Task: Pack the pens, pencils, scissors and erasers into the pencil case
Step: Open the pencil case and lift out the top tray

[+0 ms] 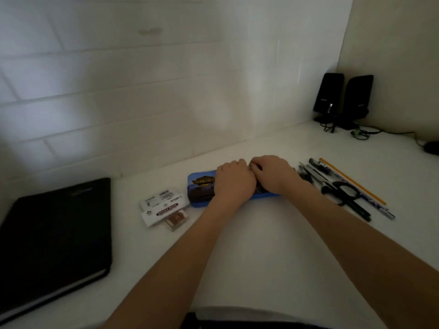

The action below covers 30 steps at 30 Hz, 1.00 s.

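Head view: blue pencil case (202,186) lies mid-desk, lid seemingly closed, left hand (234,181) and right hand (273,173) curled on its far edge, apparently prying it open. Scissors (342,188), pens (318,166) and pencil (351,180) wait just right; next comes lifting the lid.

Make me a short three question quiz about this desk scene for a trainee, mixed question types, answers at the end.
1. True or false: the scissors are already inside the pencil case.
2. Which lies left of the pencil case? A) speakers B) sticky notes C) yellow pencil
3. Fill in: both hands rest on the ______.

Key
1. False; they lie on the desk, right of the case.
2. B, the sticky notes.
3. Pencil case; the left hand and right hand meet on top of it.
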Available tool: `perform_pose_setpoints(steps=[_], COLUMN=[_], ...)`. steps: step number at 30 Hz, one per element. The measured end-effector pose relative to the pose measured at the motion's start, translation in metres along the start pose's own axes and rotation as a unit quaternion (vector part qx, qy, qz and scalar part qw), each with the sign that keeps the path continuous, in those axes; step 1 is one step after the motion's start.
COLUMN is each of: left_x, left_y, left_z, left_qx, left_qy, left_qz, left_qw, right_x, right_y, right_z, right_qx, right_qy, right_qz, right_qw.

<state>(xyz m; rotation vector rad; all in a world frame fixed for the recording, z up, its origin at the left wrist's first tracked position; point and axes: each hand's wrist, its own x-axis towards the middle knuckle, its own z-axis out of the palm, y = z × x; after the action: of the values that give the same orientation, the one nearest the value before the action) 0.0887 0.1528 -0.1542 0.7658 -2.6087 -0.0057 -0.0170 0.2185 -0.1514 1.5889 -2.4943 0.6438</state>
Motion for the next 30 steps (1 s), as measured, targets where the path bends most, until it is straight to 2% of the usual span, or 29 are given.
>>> perform_pose_setpoints(steps=[6,10,12,16,19,21,27,30], left_x=[-0.046,-0.077,-0.086,-0.093,-0.088,-0.084,-0.078,-0.077], left_y=[0.005,-0.022,-0.036,-0.047,-0.049,-0.049,-0.052,-0.053], left_z=[-0.024,-0.04,-0.047,-0.05,-0.046,-0.043,-0.039,-0.04], left_qx=[-0.066,-0.023,-0.024,-0.134,-0.158,-0.165,-0.192,-0.198], left_qy=[-0.067,-0.129,-0.131,-0.139,-0.118,-0.096,-0.107,-0.121], left_qz=[0.072,0.12,0.143,0.128,0.132,0.134,0.131,0.131], left_qw=[0.993,0.984,0.981,0.973,0.971,0.972,0.967,0.964], right_x=[-0.047,-0.07,-0.083,-0.102,-0.105,-0.103,-0.104,-0.101], right_y=[0.0,0.002,0.001,0.001,0.001,0.002,0.003,0.001], right_z=[-0.015,-0.027,-0.035,-0.043,-0.052,-0.054,-0.052,-0.056], right_qx=[-0.002,-0.072,-0.08,-0.066,-0.004,-0.037,-0.06,-0.07], right_qy=[0.01,0.007,-0.005,-0.01,-0.108,-0.145,-0.134,-0.152], right_qz=[-0.013,-0.005,0.001,-0.028,-0.064,-0.09,-0.107,-0.112], right_qw=[1.0,0.997,0.997,0.997,0.992,0.985,0.983,0.98])
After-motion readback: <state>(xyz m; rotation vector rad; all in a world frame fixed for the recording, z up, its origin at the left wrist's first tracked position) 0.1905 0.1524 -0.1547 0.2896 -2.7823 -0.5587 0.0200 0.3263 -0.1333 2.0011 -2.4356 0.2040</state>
